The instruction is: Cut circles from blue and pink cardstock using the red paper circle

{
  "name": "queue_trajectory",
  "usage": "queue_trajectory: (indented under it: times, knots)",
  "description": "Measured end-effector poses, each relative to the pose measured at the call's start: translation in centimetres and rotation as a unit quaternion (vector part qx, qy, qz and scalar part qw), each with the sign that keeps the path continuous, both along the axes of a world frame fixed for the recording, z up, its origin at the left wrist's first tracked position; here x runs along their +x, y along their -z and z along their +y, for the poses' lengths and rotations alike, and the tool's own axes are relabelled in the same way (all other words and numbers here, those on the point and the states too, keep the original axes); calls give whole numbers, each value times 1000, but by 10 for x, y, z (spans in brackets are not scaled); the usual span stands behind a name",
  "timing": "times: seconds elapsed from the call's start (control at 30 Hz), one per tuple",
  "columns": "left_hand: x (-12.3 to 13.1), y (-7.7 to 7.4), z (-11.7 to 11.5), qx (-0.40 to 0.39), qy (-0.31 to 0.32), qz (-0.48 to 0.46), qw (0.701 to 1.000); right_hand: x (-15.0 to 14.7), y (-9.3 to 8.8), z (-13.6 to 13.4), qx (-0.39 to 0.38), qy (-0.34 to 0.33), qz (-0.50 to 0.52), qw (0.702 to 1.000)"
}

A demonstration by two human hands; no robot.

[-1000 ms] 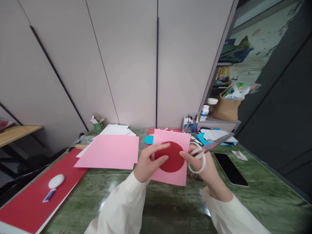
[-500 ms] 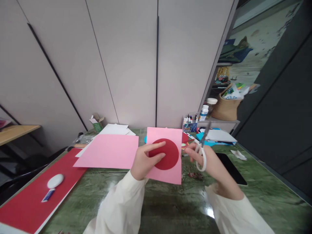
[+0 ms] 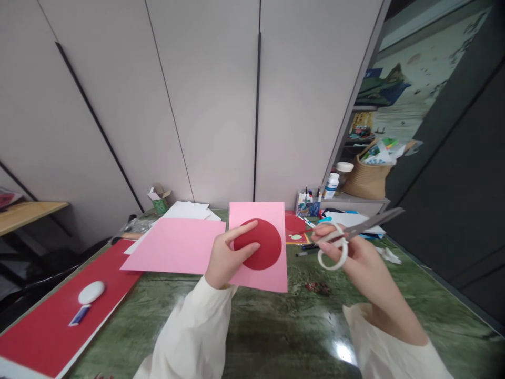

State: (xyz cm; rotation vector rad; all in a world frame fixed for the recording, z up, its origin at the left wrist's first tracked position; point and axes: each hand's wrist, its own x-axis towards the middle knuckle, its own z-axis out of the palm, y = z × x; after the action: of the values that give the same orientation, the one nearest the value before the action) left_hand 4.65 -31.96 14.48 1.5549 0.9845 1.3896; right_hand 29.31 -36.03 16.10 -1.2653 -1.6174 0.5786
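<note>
Writing shows in several spots, though all of it is too small or blurred to read. Just left of the frame's centre, the left hand [image 3: 226,256] has its grip clamped on a pink sheet [image 3: 258,210], thumb and forefinger lying across a red circle [image 3: 268,250] against the sheet's face. Right of centre, the right hand [image 3: 359,259] has its grip closed round the white handles of a pair of scissors [image 3: 366,226], whose blades point toward the right; the two hands are well apart. Behind the right hand, a white bottle [image 3: 331,186] carries a blue-and-white label, and a pen box [image 3: 308,207] beside it bears a blue printed front. A small green carton [image 3: 160,204], flaps open, stands left of centre at the back of the green bench [image 3: 284,331], with larger pink paper [image 3: 177,246] nearby. At lower left, a small blue-and-white item [image 3: 80,315] with a printed wrapper lies on a red sheet [image 3: 43,326], just beside a white oval object [image 3: 91,292].
</note>
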Motion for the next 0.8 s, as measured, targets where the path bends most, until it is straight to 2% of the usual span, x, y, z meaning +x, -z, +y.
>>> queue_trajectory:
  times: [0.1,0.2,0.33,0.43,0.57,0.8]
  knots:
    - [0,0,-1,0,-2,1,1000,0,-3,-13,-28,-60,17,998]
    - [1,0,-1,-2,0,-8,1000,-2,-8,-24,-81,-144,-23,986]
    - [-1,4,1,-2,3,-45,999,-7,-15,-28,-121,-169,-114,971]
    - [-2,9,4,2,5,-74,997,-8,-18,-26,-149,-216,-145,954]
    - [-3,11,4,0,10,-71,997,-8,-16,-22,-171,-220,-138,950]
    - [-1,0,-2,9,50,29,998,-10,-14,-21,-195,-216,-105,951]
